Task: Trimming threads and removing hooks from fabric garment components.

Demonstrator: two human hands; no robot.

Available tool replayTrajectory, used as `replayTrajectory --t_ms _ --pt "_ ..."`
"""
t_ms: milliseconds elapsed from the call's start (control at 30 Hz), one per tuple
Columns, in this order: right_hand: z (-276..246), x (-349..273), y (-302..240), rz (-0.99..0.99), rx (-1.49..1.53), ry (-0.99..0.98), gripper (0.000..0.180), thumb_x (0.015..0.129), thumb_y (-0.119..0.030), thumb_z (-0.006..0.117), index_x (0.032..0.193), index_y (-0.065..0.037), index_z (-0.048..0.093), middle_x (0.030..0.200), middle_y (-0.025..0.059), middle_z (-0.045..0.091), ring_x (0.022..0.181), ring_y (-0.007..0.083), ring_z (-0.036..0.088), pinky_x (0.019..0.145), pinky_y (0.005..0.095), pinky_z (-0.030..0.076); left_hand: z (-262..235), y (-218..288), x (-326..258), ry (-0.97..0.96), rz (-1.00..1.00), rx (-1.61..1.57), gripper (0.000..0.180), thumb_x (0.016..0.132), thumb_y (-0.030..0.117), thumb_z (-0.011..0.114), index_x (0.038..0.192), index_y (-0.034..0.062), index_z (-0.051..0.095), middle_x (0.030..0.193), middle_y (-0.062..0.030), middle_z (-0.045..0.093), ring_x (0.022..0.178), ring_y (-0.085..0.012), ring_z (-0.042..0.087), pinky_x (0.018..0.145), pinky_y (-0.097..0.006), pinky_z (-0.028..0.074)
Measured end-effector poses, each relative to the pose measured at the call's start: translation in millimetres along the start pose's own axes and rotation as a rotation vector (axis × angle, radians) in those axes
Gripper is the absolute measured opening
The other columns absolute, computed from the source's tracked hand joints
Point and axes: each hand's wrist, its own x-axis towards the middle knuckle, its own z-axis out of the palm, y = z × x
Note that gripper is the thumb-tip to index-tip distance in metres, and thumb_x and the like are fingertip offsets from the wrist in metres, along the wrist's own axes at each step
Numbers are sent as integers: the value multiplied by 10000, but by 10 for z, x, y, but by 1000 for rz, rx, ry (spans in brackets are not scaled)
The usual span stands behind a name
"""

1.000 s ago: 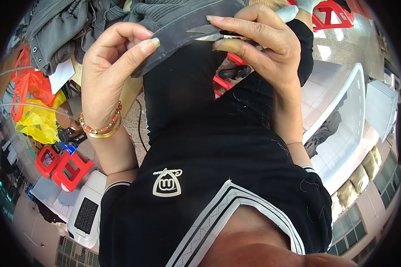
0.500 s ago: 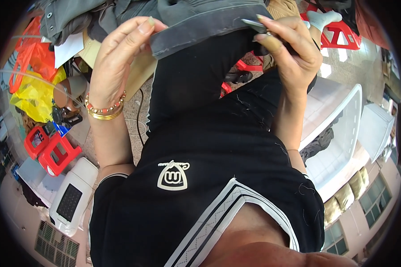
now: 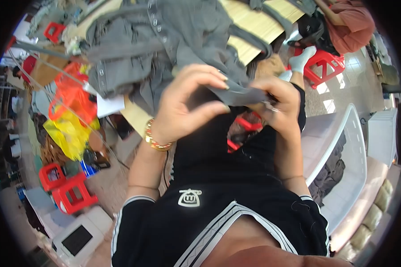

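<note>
A grey garment [image 3: 196, 31] with a row of metal eyelets lies heaped over the table edge, and a strip of it [image 3: 240, 95] runs down between my hands. My right hand [image 3: 280, 100] is closed at the strip's end, and a small shiny metal part, blurred, shows among its fingers; it looks like the thread snips [image 3: 270, 106] seen earlier. My left hand [image 3: 187, 104] is curved beside the cloth, its thumb and fingers apart, with no cloth pinched between their tips. Bracelets circle the left wrist.
A pale wooden table [image 3: 249, 26] stands ahead. Right of me is a white bin [image 3: 338, 147] holding dark cloth; a person [image 3: 352, 26] sits beyond, near a red stool [image 3: 321, 66]. At left lie orange and yellow bags [image 3: 71, 133], red stools [image 3: 73, 193] and a white machine [image 3: 82, 236].
My view has tilted up, showing more garment and table. The hands have come closer together and lower. The left hand has let go of the strip's end; the strip is no longer stretched flat.
</note>
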Motion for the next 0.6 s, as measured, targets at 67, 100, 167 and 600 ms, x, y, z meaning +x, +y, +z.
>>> replayTrajectory --t_ms 67,100,167,600 --pt "-250 6 -308 -52 43 172 165 734 -61 737 848 9 640 753 53 619 608 119 535 552 227 391 150 25 158 -126 23 333 481 672 220 809 1075 71 592 1123 -92 588 1074 -287 543 955 -378 396" --pt "-380 14 -394 -126 -13 211 167 736 -70 749 830 6 634 751 47 611 622 118 530 569 236 392 284 -28 188 -132 19 313 463 683 225 800 1066 67 591 1095 -100 591 1053 -300 547 939 -391 397" --pt "-515 -80 -576 -131 -55 373 190 747 -121 761 792 -14 611 751 33 580 654 134 511 599 262 386 426 -148 313 -82 128 472 422 704 170 766 1069 61 584 1061 -108 593 1024 -319 548 896 -405 406" --pt "-1968 -895 -951 -632 436 1024 337 981 -275 496 1118 19 587 1018 114 641 929 204 620 885 377 489 517 345 1544 -489 252 271 263 818 51 563 1072 -18 569 976 -164 590 923 -333 591 817 -344 465"
